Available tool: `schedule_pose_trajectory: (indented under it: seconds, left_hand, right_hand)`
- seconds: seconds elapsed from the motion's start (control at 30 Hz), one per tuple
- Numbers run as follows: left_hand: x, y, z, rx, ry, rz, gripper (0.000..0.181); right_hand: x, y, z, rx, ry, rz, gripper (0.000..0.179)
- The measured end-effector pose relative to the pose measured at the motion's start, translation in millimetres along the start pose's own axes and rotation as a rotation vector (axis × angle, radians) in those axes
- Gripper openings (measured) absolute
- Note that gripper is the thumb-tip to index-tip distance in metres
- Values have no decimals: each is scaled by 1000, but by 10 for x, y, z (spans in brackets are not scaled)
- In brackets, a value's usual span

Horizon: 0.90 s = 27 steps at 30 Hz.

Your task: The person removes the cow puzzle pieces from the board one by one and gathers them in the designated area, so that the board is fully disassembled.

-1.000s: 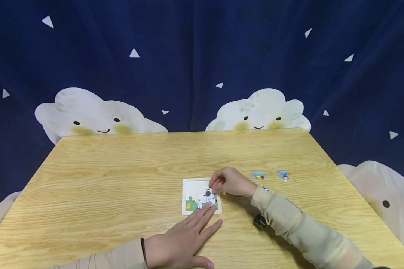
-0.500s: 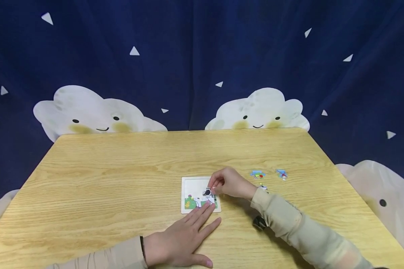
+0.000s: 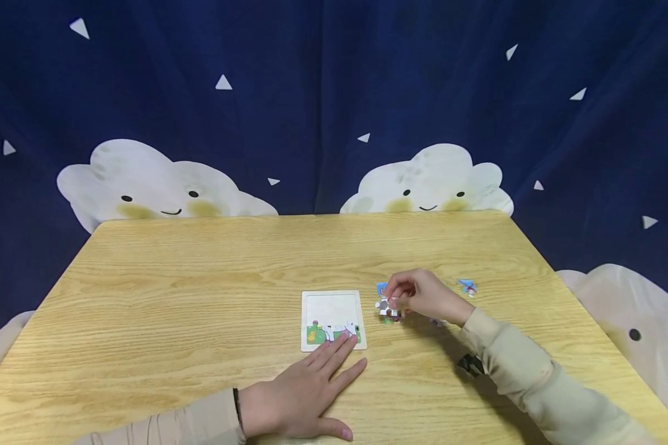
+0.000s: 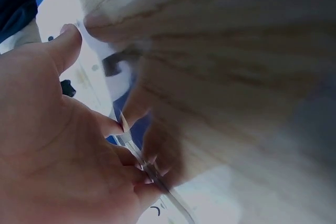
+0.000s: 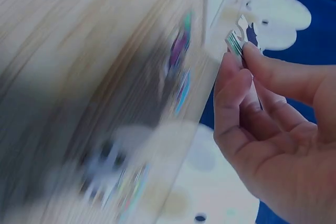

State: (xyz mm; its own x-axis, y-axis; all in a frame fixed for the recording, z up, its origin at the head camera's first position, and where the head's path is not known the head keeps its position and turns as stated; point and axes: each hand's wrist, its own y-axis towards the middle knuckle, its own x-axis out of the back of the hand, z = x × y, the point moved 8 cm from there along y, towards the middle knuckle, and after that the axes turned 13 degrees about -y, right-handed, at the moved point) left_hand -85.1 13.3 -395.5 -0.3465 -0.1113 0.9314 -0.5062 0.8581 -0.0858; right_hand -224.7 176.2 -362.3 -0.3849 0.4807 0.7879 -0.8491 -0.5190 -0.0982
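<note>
A white-framed puzzle board (image 3: 307, 303) lies on the table, with printed green-and-white pieces fitted along its near side and bare white above them. My left hand (image 3: 303, 392) lies flat with straight fingers, its fingertips resting on the board's near edge. To the right of the board, my right hand (image 3: 428, 296) pinches a white and dark grey puzzle piece (image 3: 385, 305) between thumb and fingertips. The right wrist view shows this puzzle piece (image 5: 242, 38) held up, clear of the table. Below the pinching fingers, a blue loose piece (image 3: 381, 288) shows partly.
Farther right lies another blue loose piece (image 3: 467, 287). More loose pieces on the table are partly hidden by my right hand and blurred in the right wrist view. Behind the wooden table (image 3: 200, 266) hangs a dark blue curtain (image 3: 289, 93) with clouds.
My right hand has moved right, from over the puzzle board to above the loose pieces, carrying the white and dark grey puzzle piece. The left hand has stayed on the board.
</note>
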Motion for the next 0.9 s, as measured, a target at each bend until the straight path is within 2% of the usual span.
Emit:
schedule_pose_trajectory:
  seconds: [0.23, 0.37, 0.5, 0.73, 0.9]
  left_hand:
    - [5, -9, -6, -5, -1, -8, 92]
    - [2, -6, -5, -4, -6, -5, 92]
    - [3, -4, -5, -1, -6, -2, 92]
    - [5, -9, -5, -3, -3, 1, 92]
    - [6, -12, -6, -5, -14, 2, 91]
  right_hand:
    - [250, -248, -321, -68, -22, -34, 14]
    - [363, -399, -517, -114, -13, -29, 14]
    - [478, -547, -704, -142, -48, -25, 11]
    - [593, -730, -1032, -157, -189, -31, 10]
    - [680, -781, -1114, -142, -344, -89, 13]
